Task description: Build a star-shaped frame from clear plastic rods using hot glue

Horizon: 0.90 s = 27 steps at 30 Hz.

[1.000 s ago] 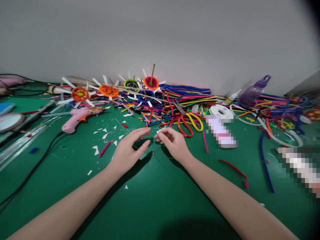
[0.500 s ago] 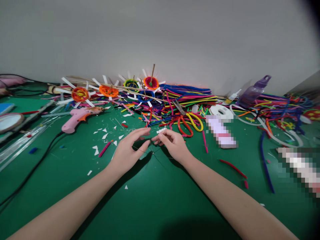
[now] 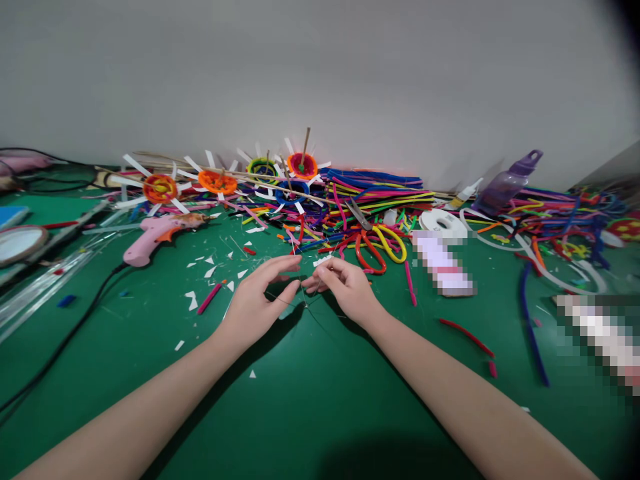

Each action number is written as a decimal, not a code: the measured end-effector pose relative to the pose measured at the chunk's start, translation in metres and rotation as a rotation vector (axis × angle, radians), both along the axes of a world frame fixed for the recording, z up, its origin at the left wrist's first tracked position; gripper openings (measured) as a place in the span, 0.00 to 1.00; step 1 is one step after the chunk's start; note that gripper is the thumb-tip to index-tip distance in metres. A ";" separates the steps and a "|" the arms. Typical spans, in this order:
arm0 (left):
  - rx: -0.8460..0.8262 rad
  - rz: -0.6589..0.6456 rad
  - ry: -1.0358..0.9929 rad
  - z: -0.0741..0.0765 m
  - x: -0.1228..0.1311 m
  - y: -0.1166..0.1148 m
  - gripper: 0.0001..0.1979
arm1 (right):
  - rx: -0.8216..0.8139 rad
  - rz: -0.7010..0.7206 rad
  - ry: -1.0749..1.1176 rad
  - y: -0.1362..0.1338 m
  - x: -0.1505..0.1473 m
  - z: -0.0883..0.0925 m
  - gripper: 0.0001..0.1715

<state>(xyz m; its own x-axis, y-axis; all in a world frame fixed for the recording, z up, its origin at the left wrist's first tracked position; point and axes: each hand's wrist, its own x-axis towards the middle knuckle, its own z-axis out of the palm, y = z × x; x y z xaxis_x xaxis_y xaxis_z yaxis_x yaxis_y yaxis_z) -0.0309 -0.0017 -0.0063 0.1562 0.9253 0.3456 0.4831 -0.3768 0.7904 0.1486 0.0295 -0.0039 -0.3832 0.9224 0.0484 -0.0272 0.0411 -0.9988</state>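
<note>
Low over the table's middle, several thin dark wires [image 3: 307,305] meet at one point and spread outward, some running up between my fingers. My left hand [image 3: 260,293] curves around them from the left, a wire crossing its thumb and the fingertips close to the upright strands. From the right, my right hand [image 3: 347,287] pinches the wires between thumb and forefinger, its other fingers curled toward the left fingertips. A small white strip [image 3: 323,261] shows just above the right fingertips; whether it is held or lies behind them I cannot tell.
Scissors [image 3: 381,250] with red and yellow handles lie ahead, before piled pipe cleaners [image 3: 380,183]. A corded pink glue gun [image 3: 150,240] rests left. Flower-like pieces [image 3: 217,181] on sticks stand behind. A white roll [image 3: 443,225] and purple bottle [image 3: 505,187] are right. Paper scraps litter the green table.
The right fingertips have shifted very slightly around the wires. Both arms and everything on the table stay where they were.
</note>
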 end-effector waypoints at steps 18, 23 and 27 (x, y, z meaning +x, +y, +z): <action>0.005 -0.010 -0.005 0.001 0.000 -0.001 0.17 | 0.018 0.022 -0.031 0.001 0.001 -0.001 0.13; 0.007 -0.013 -0.010 0.001 0.000 -0.001 0.17 | 0.023 0.024 -0.029 0.001 0.001 0.000 0.13; 0.007 -0.024 -0.007 0.001 0.000 -0.001 0.16 | 0.024 0.027 -0.032 0.001 0.001 0.000 0.14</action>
<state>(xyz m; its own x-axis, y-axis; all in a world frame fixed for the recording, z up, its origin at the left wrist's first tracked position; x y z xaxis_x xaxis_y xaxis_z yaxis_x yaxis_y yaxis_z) -0.0305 -0.0026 -0.0050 0.1755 0.9189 0.3533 0.4684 -0.3936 0.7910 0.1499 0.0305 -0.0043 -0.4095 0.9105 0.0577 0.0037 0.0649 -0.9979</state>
